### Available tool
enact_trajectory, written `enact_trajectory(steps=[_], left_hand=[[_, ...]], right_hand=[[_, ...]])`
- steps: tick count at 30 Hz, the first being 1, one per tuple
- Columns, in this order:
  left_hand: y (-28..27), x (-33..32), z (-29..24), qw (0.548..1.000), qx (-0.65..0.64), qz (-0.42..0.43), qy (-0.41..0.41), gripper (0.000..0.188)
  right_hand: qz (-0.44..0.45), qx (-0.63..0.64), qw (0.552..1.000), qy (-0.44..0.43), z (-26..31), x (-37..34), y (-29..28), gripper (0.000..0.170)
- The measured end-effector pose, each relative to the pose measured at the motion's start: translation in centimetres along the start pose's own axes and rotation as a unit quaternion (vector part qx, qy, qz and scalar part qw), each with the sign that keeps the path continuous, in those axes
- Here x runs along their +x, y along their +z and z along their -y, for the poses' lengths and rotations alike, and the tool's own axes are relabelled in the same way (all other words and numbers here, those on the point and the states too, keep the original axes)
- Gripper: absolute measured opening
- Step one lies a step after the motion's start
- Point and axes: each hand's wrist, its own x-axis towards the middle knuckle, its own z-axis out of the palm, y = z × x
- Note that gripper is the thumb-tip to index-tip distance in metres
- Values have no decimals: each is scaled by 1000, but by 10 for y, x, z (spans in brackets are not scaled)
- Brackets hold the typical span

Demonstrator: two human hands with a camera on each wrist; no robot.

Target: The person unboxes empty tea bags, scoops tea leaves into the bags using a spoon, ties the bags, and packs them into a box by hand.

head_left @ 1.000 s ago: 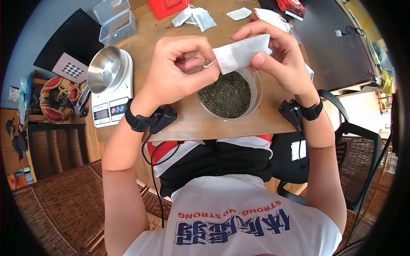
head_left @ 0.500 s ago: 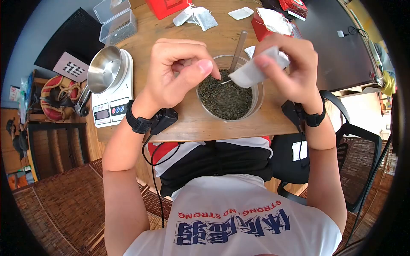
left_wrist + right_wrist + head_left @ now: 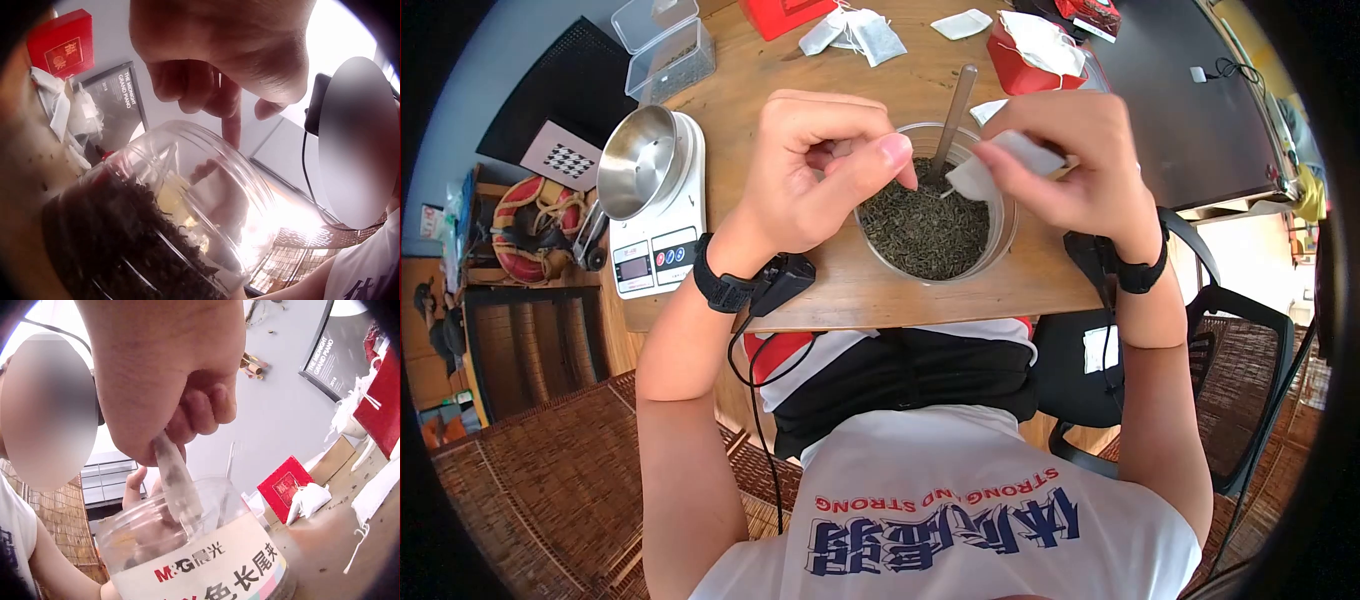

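Dried tea leaves [image 3: 925, 237] partly fill a clear round plastic jar [image 3: 1004, 232] at the table's front. A stick-like handle [image 3: 953, 115] leans up out of the leaves. My right hand [image 3: 1072, 160] pinches a white drawstring tea bag [image 3: 972, 182] between thumb and fingers. In the right wrist view the tea bag [image 3: 178, 478] hangs narrow end down at the jar's mouth. Its thin white string runs toward my left fingertips. My left hand [image 3: 825, 165] hovers by the jar's left rim, fingers loosely curled, thumb and forefinger apart in the left wrist view.
A digital scale [image 3: 632, 268] with a steel bowl [image 3: 637, 165] stands left. Behind it is a lidded plastic box [image 3: 672, 68]. Several white tea bags [image 3: 872, 38] lie at the back. A red box [image 3: 1022, 72] with white bags sits back right.
My left hand has parted from the tea bag, its thumb lifted. The right hand has lowered and tilted the bag over the jar, uncovering the leaning handle.
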Motion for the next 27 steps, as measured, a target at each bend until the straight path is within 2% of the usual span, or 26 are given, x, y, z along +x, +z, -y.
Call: enact_trajectory(steps=[3, 7, 9, 11, 13, 14, 15, 17, 18, 23, 25, 27], left_hand=[[0, -3, 0, 1000, 1, 0, -3, 37], [2, -2, -1, 1000, -3, -11, -20, 35], [4, -1, 0, 999, 1, -12, -34, 33], [7, 0, 3, 997, -51, -17, -46, 28], [9, 2, 1, 995, -72, -13, -65, 21], [9, 4, -1, 992, -94, -9, -86, 14], [9, 4, -2, 992, -92, -8, -84, 14], [11, 4, -1, 997, -1, 18, -72, 5], [15, 3, 1, 998, 8, -8, -65, 8], [9, 4, -3, 998, 4, -20, -65, 6], [7, 5, -6, 997, -4, -25, -70, 6], [8, 5, -6, 996, -2, -34, -85, 7]], right_hand=[[-42, -2, 999, 11, 9, 4, -5, 11], [11, 7, 1000, 12, 0, 2, 3, 14], [50, 45, 995, 69, -4, 3, 5, 17], [37, 75, 994, 70, -10, 1, 9, 16], [33, 246, 959, 139, -9, 2, 10, 14], [71, 221, 961, 151, -12, 1, 7, 14], [68, 220, 962, 150, -13, 1, 9, 14], [43, 269, 949, 157, -11, 1, 17, 15], [39, 264, 950, 160, -10, 0, 19, 16], [18, 313, 929, 199, -2, 1, 19, 21], [68, 263, 930, 249, -5, -1, 11, 21], [57, 255, 935, 241, -9, -3, 15, 20]])
